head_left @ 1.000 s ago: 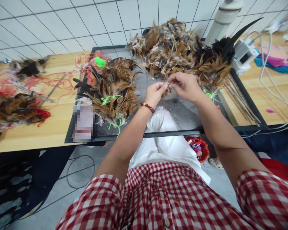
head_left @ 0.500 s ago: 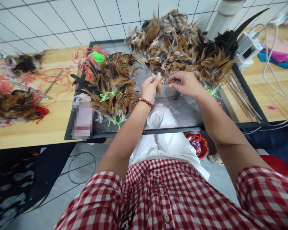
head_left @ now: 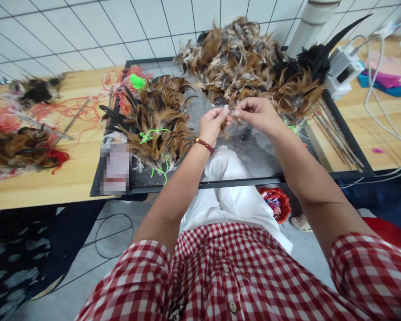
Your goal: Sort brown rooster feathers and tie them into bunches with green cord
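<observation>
My left hand [head_left: 213,124] and my right hand [head_left: 256,114] meet fingertip to fingertip above a glass-topped table [head_left: 254,156]. Both pinch a small bunch of brown feathers [head_left: 227,117], most of it hidden behind my fingers. A bead bracelet [head_left: 204,145] circles my left wrist. Just beyond my hands lies a big loose heap of brown and grey feathers [head_left: 240,62]. To the left of my left hand sit feather bundles tied with green string [head_left: 157,120].
A wooden table on the left [head_left: 70,174] carries red string and more feather bundles [head_left: 16,149]. Thin sticks [head_left: 334,133] lie at the glass table's right edge. A white device [head_left: 342,71] with cables stands at the back right. A red basket [head_left: 276,203] sits on the floor.
My hands drew slightly apart half a second ago and have come back together, fingertips touching on the feathers. The view shifted a little.
</observation>
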`<state>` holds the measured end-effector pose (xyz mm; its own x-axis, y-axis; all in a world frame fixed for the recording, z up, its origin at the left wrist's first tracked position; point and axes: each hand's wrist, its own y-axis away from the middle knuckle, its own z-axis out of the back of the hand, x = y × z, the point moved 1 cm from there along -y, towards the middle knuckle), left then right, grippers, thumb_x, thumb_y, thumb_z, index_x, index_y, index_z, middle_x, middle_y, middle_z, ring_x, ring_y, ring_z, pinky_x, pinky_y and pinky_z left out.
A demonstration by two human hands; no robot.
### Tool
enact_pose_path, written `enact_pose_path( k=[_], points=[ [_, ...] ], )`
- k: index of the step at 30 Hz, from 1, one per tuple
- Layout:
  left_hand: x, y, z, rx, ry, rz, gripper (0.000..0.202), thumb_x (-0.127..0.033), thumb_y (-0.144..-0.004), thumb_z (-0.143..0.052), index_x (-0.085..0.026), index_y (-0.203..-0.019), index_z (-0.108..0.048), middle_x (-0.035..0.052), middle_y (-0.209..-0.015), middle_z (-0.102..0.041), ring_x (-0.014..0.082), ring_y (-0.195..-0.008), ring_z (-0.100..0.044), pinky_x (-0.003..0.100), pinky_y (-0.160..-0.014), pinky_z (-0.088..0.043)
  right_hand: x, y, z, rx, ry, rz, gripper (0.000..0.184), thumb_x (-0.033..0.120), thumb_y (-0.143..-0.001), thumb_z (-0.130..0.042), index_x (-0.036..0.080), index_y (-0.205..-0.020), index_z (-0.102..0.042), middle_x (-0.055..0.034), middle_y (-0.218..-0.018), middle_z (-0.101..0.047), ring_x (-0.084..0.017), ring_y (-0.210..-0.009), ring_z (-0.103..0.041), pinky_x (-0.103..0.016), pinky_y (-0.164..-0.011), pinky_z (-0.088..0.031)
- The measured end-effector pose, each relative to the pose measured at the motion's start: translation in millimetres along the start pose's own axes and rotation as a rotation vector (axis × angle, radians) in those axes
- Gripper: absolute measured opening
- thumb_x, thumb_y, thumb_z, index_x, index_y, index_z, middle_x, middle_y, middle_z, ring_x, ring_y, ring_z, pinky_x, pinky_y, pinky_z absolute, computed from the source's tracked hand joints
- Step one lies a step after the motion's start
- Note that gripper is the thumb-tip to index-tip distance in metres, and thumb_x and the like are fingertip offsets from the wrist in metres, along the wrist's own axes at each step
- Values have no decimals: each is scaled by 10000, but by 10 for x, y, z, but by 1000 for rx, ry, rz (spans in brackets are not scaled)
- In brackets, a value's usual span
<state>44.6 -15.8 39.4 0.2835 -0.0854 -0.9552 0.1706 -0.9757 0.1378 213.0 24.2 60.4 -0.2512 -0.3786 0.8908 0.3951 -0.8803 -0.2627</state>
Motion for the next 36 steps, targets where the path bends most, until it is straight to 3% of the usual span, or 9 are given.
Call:
enact_pose_path(
  k=[4,11,18,20,24,26,30,36],
  points=[
    [-6,-26,25,-100,24,-34,206,-338,-843,-873,-186,-824,-735,6,-770,-770,112,-805,-755,218,-784,-584,-21,-1,83,4,150,-13,230,390,-776,-876,193,-808,-761,-16,-726,-683,-153,-691,-580,-311,-656,-486],
    [25,-96,72,-129,63,-23,250,-393,-836,-876,-188,-847,-733,6,-803,-778,108,-796,-758,223,-802,-589,8,32,257,287,313,-55,248,301,-723,-867,199,-947,-844,-10,-761,-714,-154,-684,-585,-313,-679,-473],
    [23,-116,70,-110,55,-28,210,-377,-864,-846,-201,-848,-731,-1,-785,-768,97,-781,-740,215,-776,-577,-114,26,71,481,579,184,139,213,-797,-669,209,-847,-798,-34,-823,-730,-189,-786,-643,-316,-766,-488],
    [7,-99,68,-98,48,-31,201,-372,-870,-840,-201,-849,-735,6,-802,-768,102,-789,-745,229,-791,-581,-107,35,23,431,656,235,177,200,-847,-590,206,-848,-767,-76,-882,-736,-228,-860,-661,-346,-813,-512],
    [-17,-41,43,-44,68,-14,208,-367,-868,-848,-193,-855,-734,8,-810,-764,102,-772,-739,241,-789,-592,60,83,27,61,695,291,292,307,-1003,-475,248,-1052,-757,-137,-1054,-739,-304,-1027,-662,-439,-915,-533],
    [-11,-17,21,10,91,12,218,-364,-872,-848,-184,-847,-727,9,-791,-758,109,-770,-740,244,-771,-599,160,119,18,-32,670,303,328,362,-1046,-439,280,-1129,-746,-134,-1106,-743,-317,-1088,-660,-473,-973,-526],
    [1,-18,12,62,119,34,229,-366,-888,-836,-173,-851,-720,16,-784,-752,126,-796,-755,263,-786,-614,192,142,-26,41,707,315,320,344,-1041,-452,270,-1107,-756,-124,-1142,-758,-326,-1133,-673,-498,-1011,-502],
    [-16,-74,77,-50,135,5,195,-339,-901,-825,-183,-872,-711,18,-847,-775,107,-839,-763,242,-835,-605,-168,50,161,210,836,272,301,231,-946,-527,234,-1013,-821,-107,-1051,-787,-299,-1028,-711,-429,-882,-523]
  ],
)
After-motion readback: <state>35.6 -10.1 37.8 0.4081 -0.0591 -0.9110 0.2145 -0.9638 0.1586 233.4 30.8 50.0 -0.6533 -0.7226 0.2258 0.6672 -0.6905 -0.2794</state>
